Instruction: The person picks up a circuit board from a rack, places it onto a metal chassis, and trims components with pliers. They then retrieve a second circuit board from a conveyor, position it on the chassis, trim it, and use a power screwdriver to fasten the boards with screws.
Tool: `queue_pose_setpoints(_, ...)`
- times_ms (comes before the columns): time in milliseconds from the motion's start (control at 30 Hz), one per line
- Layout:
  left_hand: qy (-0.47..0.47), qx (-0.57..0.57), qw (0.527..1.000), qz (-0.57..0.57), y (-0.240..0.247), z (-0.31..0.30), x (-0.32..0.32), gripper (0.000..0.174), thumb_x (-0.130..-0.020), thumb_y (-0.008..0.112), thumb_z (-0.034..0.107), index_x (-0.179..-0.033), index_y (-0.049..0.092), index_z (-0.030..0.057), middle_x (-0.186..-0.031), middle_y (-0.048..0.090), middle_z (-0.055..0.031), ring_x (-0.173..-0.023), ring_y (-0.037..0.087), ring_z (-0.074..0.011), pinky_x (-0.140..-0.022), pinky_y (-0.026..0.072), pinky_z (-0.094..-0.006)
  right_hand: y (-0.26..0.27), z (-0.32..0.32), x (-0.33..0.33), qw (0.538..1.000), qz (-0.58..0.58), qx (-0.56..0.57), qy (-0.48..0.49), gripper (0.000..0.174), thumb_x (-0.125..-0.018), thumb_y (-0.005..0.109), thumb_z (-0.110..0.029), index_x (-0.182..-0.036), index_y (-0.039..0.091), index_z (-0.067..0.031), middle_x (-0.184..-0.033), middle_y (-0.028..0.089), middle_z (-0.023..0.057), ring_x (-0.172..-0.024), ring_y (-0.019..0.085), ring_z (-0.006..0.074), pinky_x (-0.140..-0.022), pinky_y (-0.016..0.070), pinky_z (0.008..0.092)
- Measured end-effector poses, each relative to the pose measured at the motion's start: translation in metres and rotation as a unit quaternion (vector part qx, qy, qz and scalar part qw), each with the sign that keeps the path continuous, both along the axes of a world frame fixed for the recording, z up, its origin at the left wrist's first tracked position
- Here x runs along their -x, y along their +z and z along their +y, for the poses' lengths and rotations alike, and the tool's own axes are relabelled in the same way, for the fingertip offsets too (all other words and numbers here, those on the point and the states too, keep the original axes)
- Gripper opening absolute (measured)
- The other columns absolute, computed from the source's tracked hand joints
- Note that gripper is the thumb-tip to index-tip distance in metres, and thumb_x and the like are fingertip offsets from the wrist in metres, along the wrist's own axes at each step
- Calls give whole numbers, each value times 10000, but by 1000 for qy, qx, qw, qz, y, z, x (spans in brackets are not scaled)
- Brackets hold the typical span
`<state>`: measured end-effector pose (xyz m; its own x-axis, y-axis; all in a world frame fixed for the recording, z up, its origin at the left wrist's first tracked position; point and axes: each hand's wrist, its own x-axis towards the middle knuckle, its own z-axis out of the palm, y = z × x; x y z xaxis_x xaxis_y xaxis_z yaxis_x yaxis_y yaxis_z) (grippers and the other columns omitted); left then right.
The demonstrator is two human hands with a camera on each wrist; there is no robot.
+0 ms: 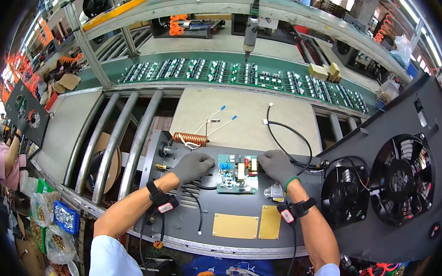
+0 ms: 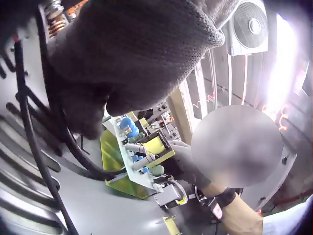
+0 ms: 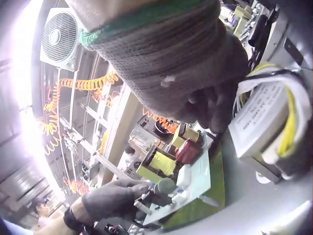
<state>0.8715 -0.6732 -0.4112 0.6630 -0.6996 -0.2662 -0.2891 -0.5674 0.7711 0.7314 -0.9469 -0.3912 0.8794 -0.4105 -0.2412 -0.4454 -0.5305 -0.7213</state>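
A green circuit board (image 1: 237, 177) with blue, yellow and red components is held face up between two grey-gloved hands, over a grey metal panel (image 1: 175, 218). My left hand (image 1: 194, 167) grips its left edge with bent fingers. Across from it, my right hand (image 1: 276, 166) holds the right edge near the far corner. Both wrist views show a yellow-green sheet (image 2: 113, 159) under the board (image 3: 198, 178). A boxed part with a white label (image 3: 259, 120) and yellow and white wires sits beside the right hand. Black cables (image 2: 29, 112) run under the left hand.
A copper coil (image 1: 190, 138) lies at the panel's far edge. Two tan rectangles (image 1: 236, 226) lie on the near part. To the right stands a raised panel with black fans (image 1: 400, 179). Rows of circuit boards (image 1: 235, 73) line the back, below a hanging screwdriver (image 1: 251, 33).
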Motion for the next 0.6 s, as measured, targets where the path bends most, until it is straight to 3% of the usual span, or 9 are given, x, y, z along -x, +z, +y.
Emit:
queue_pose_setpoints(67, -12, 16, 999, 38, 13, -7, 3, 327, -1011, 589, 261, -1050, 741, -26, -852, 704, -56, -670, 607, -114, -627, 520, -294, 6, -4, -2, 998, 47, -18, 28, 373, -883, 624, -323, -926, 753, 24, -827, 736, 203, -702, 700, 288, -705, 533, 394)
queue_pose_setpoints(100, -4, 0, 996, 84, 15, -10, 4, 317, -1012, 590, 257, -1039, 737, -22, -849, 701, -53, -638, 588, -103, -589, 500, -283, 3, -4, -2, 998, 34, -48, 28, 373, -896, 628, -307, -915, 747, 46, -781, 729, 173, -640, 665, 219, -659, 523, 354)
queue_pose_setpoints(167, 4, -31, 984, 174, 18, -17, 2, 297, -1012, 593, 250, -1017, 731, -13, -843, 694, -48, -576, 551, -82, -513, 460, -261, 0, -4, -1, 995, 30, -94, 22, 361, -907, 624, -277, -906, 742, 64, -770, 729, 154, -641, 662, 198, -646, 521, 341)
queue_pose_setpoints(267, 24, 25, 965, 261, 15, -15, -1, 277, -1016, 590, 247, -995, 715, 1, -815, 685, -32, -515, 501, -66, -440, 385, -238, 10, -2, 0, 985, 45, -169, 8, 330, -927, 614, -227, -842, 724, 72, -717, 699, 109, -597, 621, 148, -577, 490, 306)
queue_pose_setpoints(333, 10, 12, 963, 270, 16, -16, 0, 265, -1018, 586, 240, -1005, 709, 6, -806, 682, -23, -512, 490, -58, -436, 367, -231, 9, -4, 0, 972, 79, -222, 2, 318, -930, 612, -219, -825, 715, 62, -700, 684, 100, -565, 598, 137, -539, 471, 303)
queue_pose_setpoints(433, -2, -6, 961, 278, 16, -16, -3, 246, -1016, 585, 226, -1000, 702, 10, -806, 687, -25, -512, 490, -59, -440, 372, -228, 10, -7, 1, 970, 123, -206, 48, 292, -936, 613, -204, -819, 702, 48, -701, 674, 91, -526, 564, 118, -493, 441, 295)
queue_pose_setpoints(600, 19, 2, 970, 244, 16, -18, 1, 259, -997, 575, 215, -953, 712, 0, -832, 714, -49, -551, 512, -79, -504, 426, -265, 4, -7, 4, 963, 99, -251, 18, 263, -954, 619, -187, -848, 691, 44, -721, 675, 83, -515, 555, 111, -476, 426, 274)
